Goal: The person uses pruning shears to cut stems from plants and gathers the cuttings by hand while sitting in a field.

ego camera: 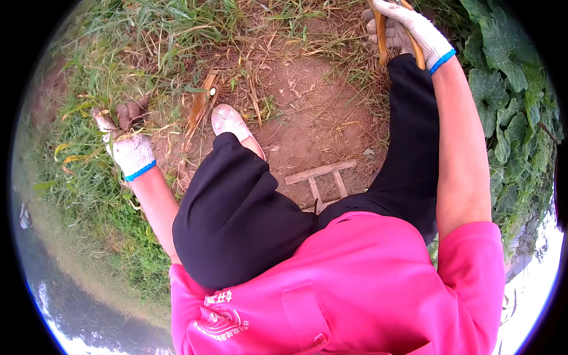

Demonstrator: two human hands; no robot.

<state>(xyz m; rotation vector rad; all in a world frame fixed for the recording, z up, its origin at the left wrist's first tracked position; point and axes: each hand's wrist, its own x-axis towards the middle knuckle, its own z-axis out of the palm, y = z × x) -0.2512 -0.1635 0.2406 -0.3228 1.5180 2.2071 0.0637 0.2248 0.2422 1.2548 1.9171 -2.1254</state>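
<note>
My left hand (128, 137), in a knitted white glove with a blue cuff and soiled brown fingers, is low in the grass at the left. Its fingers are curled around some grass blades (86, 153); the grass partly hides them. At the top right, my right hand (399, 24), in a matching glove, holds a tool by its two yellow-brown handles (380, 35). The handles stand apart, and the tool's working end is out of view.
A small wooden stool or frame (320, 172) is on the bare soil between my legs. My pink shoe (228, 120) stands beside a brown strip (202, 100). Broad-leaved plants (501, 53) grow at the right; tall grass (164, 35) grows at the upper left.
</note>
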